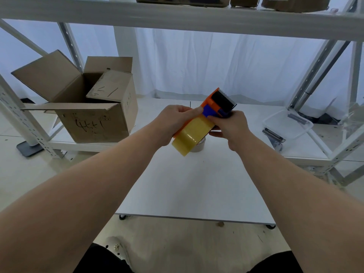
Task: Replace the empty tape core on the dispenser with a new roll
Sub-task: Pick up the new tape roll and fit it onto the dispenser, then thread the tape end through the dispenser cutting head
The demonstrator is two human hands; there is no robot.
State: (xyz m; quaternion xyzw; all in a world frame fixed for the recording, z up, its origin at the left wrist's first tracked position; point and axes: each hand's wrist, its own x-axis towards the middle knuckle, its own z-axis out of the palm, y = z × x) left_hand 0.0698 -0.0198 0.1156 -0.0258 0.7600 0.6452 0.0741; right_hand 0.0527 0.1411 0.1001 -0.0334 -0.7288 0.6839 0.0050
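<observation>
Head view:
Dispenser (218,104): orange and blue body with a black toothed blade end; it is being held above the white table (197,186), blade end pointing toward 1 o'clock.
New roll (192,133): yellowish tape roll is being carried on the dispenser's near end, extending toward 7 o'clock from the blue part.
Left hand (175,120): it is being kept closed around the dispenser's left side, thumb pressed against the orange and blue edge, just above the roll.
Right hand (230,126): it is being kept clamped on the dispenser's right side, below the blade end, fingers curled under the body.
Empty core (199,146): a pale ring is being partly hidden behind the roll, resting on the table directly under the hands.
Cardboard box (88,107): open flaps, standing on the low shelf at 10 o'clock from the hands.
Clear plastic tray (287,125): lying on the shelf at 3 o'clock, well apart from the hands.
</observation>
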